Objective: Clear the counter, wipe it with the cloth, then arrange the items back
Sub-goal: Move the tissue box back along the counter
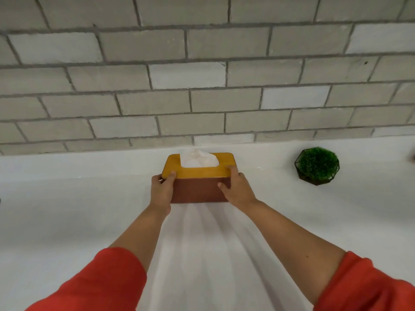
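A tissue box (197, 189) with a brown body and a yellow lid sits near the back of the white counter (67, 209), a white tissue poking out of its top slot. My left hand (162, 190) grips the box's left end, thumb on the lid. My right hand (237, 188) grips its right end, fingers over the lid's corner. No cloth is in view.
A small green plant in a dark geometric pot (317, 166) stands on the counter to the right of the box. A grey brick wall (202, 75) rises directly behind the counter. A sliver of some object shows at the far right edge (412, 156).
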Action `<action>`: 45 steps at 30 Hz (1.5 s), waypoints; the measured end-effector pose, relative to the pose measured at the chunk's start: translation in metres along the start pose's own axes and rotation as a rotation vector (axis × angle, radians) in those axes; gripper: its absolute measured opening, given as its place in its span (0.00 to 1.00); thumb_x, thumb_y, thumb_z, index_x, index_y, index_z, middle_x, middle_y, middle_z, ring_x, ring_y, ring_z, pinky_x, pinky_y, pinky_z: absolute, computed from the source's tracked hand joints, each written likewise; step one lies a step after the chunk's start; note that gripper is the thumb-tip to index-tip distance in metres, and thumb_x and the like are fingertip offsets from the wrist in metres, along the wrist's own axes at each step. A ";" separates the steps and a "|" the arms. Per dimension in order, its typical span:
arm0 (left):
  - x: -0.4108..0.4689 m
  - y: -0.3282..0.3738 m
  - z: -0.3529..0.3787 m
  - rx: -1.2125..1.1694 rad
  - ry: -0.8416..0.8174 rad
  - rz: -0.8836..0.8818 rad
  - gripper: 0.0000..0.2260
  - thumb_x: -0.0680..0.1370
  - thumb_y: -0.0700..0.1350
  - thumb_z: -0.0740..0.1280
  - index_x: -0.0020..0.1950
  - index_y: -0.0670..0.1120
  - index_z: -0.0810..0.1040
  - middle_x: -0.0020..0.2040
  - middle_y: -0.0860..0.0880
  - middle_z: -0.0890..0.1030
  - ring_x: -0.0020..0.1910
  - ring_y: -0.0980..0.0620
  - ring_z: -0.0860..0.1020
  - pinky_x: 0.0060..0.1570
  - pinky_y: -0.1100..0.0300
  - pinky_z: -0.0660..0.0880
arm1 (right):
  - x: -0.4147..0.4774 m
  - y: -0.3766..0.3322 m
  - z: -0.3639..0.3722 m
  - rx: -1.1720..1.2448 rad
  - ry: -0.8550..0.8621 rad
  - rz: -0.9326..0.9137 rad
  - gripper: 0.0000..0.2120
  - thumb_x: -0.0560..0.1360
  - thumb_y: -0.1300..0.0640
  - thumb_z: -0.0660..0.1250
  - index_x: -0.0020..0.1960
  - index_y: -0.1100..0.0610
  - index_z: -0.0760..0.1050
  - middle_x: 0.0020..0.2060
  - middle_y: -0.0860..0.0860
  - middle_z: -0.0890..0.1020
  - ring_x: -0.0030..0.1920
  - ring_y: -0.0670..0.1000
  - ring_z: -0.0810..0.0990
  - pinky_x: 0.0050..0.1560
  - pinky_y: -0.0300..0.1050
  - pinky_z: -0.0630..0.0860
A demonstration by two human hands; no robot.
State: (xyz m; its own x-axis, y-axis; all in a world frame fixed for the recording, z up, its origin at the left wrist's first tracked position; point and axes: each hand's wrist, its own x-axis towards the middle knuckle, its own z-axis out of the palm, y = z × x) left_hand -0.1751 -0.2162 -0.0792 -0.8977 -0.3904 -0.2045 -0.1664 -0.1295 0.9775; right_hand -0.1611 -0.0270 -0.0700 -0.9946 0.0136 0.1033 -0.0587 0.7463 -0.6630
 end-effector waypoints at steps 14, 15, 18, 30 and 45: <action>0.009 0.002 0.005 0.123 -0.045 0.000 0.29 0.74 0.54 0.69 0.68 0.42 0.63 0.64 0.42 0.71 0.61 0.41 0.73 0.60 0.40 0.72 | 0.018 -0.002 -0.008 -0.324 0.008 0.060 0.24 0.79 0.50 0.60 0.73 0.51 0.59 0.64 0.56 0.68 0.64 0.58 0.68 0.56 0.52 0.73; 0.009 0.003 0.006 0.132 -0.041 0.004 0.29 0.74 0.54 0.69 0.67 0.42 0.63 0.64 0.42 0.72 0.61 0.41 0.73 0.60 0.40 0.73 | 0.019 -0.002 -0.008 -0.339 0.006 0.063 0.24 0.79 0.50 0.59 0.73 0.51 0.58 0.64 0.56 0.68 0.64 0.58 0.67 0.56 0.52 0.73; 0.012 0.005 0.008 0.181 -0.019 0.013 0.29 0.74 0.55 0.69 0.67 0.41 0.64 0.64 0.41 0.72 0.60 0.40 0.73 0.59 0.40 0.73 | 0.022 -0.002 -0.008 -0.380 -0.010 0.078 0.24 0.81 0.51 0.56 0.75 0.48 0.54 0.65 0.56 0.66 0.64 0.58 0.67 0.57 0.52 0.72; 0.011 0.008 0.016 0.360 0.035 0.075 0.26 0.76 0.55 0.65 0.65 0.39 0.66 0.61 0.39 0.73 0.59 0.39 0.73 0.53 0.47 0.72 | 0.027 -0.003 -0.009 -0.455 -0.126 0.140 0.35 0.78 0.54 0.62 0.77 0.46 0.43 0.70 0.54 0.60 0.68 0.58 0.63 0.62 0.52 0.69; -0.042 0.025 0.056 0.445 0.067 0.414 0.14 0.75 0.40 0.64 0.60 0.41 0.69 0.59 0.40 0.74 0.56 0.42 0.74 0.53 0.54 0.70 | -0.008 0.005 -0.066 -0.298 -0.152 0.085 0.18 0.76 0.56 0.63 0.66 0.55 0.72 0.65 0.52 0.74 0.62 0.54 0.75 0.62 0.46 0.72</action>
State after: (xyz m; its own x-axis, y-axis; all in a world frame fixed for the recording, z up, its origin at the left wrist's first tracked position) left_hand -0.1641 -0.1515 -0.0435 -0.8992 -0.3848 0.2084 0.0235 0.4332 0.9010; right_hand -0.1482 0.0207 -0.0255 -0.9976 0.0015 -0.0698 0.0305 0.9088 -0.4162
